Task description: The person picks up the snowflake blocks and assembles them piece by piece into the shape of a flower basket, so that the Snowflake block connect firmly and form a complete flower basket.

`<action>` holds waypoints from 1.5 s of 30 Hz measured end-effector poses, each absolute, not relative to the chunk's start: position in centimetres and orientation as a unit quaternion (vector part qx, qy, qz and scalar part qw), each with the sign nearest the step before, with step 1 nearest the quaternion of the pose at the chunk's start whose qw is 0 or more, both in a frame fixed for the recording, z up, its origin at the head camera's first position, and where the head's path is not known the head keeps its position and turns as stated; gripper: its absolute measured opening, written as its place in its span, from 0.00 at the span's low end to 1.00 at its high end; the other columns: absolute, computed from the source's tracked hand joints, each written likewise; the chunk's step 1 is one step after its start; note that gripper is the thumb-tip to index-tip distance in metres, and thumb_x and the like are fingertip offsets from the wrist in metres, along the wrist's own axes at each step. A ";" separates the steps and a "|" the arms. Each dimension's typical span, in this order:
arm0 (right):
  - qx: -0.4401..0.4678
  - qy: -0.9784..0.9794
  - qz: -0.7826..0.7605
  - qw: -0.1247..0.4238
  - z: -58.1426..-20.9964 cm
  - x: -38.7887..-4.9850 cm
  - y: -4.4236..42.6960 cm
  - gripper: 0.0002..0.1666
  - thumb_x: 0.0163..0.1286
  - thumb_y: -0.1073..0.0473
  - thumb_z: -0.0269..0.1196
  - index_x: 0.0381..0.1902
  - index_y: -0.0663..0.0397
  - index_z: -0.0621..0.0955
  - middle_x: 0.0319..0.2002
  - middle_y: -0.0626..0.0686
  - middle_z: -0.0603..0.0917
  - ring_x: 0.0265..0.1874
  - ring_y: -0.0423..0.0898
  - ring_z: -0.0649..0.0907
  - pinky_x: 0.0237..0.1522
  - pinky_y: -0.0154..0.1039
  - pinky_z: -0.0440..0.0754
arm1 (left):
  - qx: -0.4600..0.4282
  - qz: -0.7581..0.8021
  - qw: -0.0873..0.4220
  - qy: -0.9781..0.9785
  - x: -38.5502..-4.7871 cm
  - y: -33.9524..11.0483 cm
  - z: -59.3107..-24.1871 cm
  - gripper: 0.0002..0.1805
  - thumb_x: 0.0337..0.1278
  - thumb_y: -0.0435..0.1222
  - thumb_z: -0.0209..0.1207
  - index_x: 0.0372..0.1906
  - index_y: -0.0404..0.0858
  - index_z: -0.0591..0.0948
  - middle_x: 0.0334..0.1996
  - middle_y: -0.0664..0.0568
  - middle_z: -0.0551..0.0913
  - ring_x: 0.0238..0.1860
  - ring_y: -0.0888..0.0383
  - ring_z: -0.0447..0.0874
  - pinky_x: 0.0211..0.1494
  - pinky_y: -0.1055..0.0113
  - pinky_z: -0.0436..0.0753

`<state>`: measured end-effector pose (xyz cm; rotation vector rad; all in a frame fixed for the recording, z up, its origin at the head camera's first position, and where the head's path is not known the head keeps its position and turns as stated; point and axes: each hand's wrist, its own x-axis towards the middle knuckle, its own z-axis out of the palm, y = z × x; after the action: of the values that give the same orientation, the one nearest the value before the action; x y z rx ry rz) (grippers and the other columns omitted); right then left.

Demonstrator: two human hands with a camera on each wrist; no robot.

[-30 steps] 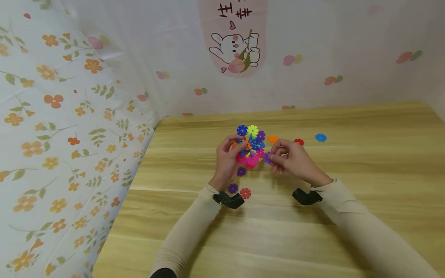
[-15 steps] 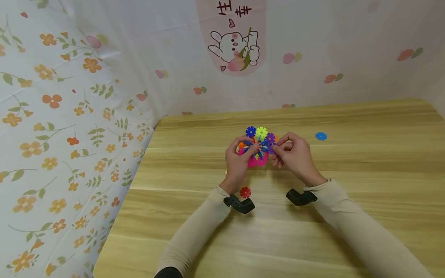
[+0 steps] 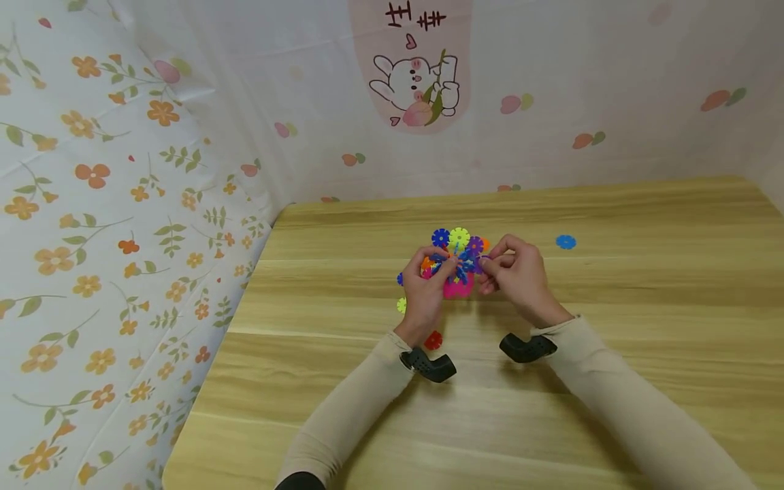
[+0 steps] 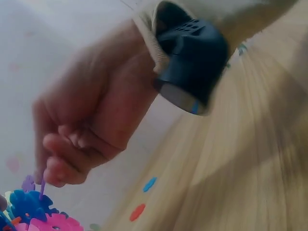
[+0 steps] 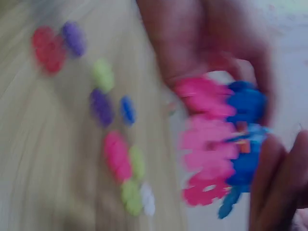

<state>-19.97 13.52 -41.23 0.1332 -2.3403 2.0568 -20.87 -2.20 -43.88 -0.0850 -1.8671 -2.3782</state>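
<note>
My left hand holds a cluster of interlocking plastic flower discs above the table. Pink, blue, yellow-green, purple and orange discs make it up; in the right wrist view its pink discs stand beside blue ones. My right hand pinches a purple disc at the cluster's right side. From the left wrist, that purple disc is seen edge-on by the blue discs. Whether it is slotted in, I cannot tell. My left fingers partly hide the cluster.
Loose discs lie on the wooden table: a blue one at the back right, a red one by my left wrist and a yellow-green one left of my hand. Several more appear blurred in the right wrist view.
The left hand has moved right with the cluster. My right hand has brought the purple disc up and in against the cluster's right side; over the last half second both have shifted only slightly.
</note>
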 end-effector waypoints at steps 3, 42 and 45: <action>0.035 -0.752 0.657 0.021 -41.3 -19.9 13.3 0.09 0.72 0.71 0.58 0.36 0.70 0.69 0.17 0.46 0.85 0.14 0.37 0.84 0.23 0.40 0.87 | -0.024 -0.786 0.058 -0.615 -20.8 -2.1 -43.9 0.09 0.64 0.29 0.62 0.44 0.27 0.77 0.39 0.55 0.77 0.34 0.65 0.80 0.41 0.74 0.82; 0.170 -0.835 0.518 -0.075 -39.5 -22.7 15.7 0.12 0.80 0.59 0.52 0.50 0.64 0.75 0.23 0.56 0.81 0.18 0.51 0.81 0.21 0.42 0.81 | -0.207 -0.644 -0.182 -0.714 -22.3 -7.6 -43.9 0.17 0.69 0.36 0.60 0.60 0.42 0.81 0.61 0.52 0.76 0.48 0.59 0.80 0.48 0.68 0.81; 0.126 -0.815 0.561 -0.068 -40.6 -22.2 15.3 0.19 0.83 0.54 0.45 0.52 0.66 0.72 0.26 0.58 0.82 0.19 0.52 0.82 0.22 0.43 0.82 | -0.172 -0.685 -0.177 -0.685 -22.4 -8.1 -43.9 0.17 0.71 0.34 0.57 0.61 0.38 0.79 0.61 0.50 0.76 0.41 0.59 0.82 0.43 0.70 0.81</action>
<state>-22.24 15.28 -40.63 0.4145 -2.6776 1.8441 -22.40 -8.10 -43.94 -0.6122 -2.4346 -2.4356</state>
